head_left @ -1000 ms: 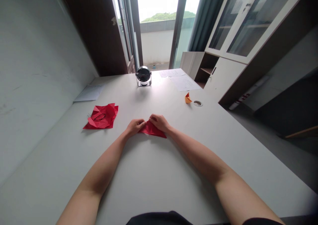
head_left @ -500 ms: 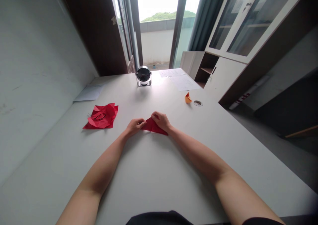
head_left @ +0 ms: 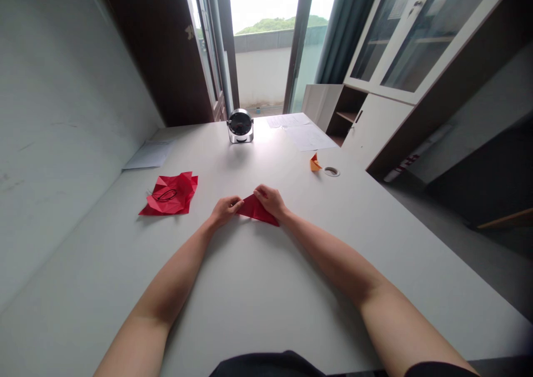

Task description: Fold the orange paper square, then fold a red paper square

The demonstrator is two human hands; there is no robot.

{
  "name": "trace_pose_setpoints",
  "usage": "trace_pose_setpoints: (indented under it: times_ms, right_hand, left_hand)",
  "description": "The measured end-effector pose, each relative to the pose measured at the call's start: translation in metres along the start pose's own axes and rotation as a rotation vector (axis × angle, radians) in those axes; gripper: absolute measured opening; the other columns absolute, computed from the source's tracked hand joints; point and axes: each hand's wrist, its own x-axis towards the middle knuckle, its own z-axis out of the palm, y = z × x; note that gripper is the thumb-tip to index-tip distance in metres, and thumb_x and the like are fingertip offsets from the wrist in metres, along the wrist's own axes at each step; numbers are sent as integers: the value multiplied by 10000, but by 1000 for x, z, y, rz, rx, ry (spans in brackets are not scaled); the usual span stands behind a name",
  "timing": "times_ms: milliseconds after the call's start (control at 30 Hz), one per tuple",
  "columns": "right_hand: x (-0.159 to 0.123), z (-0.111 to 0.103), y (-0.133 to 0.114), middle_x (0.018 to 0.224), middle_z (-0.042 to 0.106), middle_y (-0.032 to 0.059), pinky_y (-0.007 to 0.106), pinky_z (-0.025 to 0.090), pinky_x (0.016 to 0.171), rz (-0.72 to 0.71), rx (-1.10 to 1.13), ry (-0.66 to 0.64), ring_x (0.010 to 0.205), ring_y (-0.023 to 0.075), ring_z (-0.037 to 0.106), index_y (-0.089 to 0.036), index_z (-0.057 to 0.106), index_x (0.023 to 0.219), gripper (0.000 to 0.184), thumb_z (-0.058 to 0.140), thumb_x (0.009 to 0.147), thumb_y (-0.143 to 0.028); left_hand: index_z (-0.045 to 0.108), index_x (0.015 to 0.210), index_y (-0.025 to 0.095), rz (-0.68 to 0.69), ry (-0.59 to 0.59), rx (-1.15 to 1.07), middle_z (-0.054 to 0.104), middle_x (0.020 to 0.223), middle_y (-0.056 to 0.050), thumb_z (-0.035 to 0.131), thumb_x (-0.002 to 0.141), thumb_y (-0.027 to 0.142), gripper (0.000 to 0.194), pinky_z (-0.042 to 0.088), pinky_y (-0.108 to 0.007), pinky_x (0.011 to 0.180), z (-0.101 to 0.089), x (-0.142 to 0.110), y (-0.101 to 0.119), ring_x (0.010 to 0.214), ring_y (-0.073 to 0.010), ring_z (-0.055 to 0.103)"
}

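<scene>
A folded, roughly triangular piece of red paper [head_left: 259, 211] is held between my hands over the middle of the white table. My left hand [head_left: 226, 209] pinches its left corner with thumb and fingers. At the upper edge, my right hand [head_left: 270, 198] is closed on the paper, its wrist covering part of the right side. The lower right point of the paper sticks out below that wrist.
Left of my hands lies a creased red sheet [head_left: 183, 191] with a thin black loop [head_left: 167, 195] on it. A small orange folded-paper piece [head_left: 315, 163] stands by a round hole [head_left: 332, 171] in the table. Farther back are a round black-and-silver device [head_left: 240, 125] and white papers [head_left: 310, 137].
Almost nothing differs. The red paper's lower right point has shifted very slightly left, and both hands keep their grip.
</scene>
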Motion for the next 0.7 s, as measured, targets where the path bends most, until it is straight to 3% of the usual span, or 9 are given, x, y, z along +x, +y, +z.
trace_pose_setpoints:
  times_ms: [433,700]
  right_hand:
    - [1,4,6,731,636,-7,264,415,661,4,29,55,659,143,534,-208,635,847,235,498,903,-392]
    - [0,2,0,735,643,8,273,420,661,15,21,71,665,149,527,-199,642,835,246,493,888,-388]
  left_hand:
    - [699,837,182,-67,153,39,661,689,-7,475,897,460,362,384,-246,616,1,1,-5,631,-141,543]
    - [701,861,195,-95,158,93,684,708,-18,470,900,464,356,379,-252,619,-1,1,-5,641,-154,552]
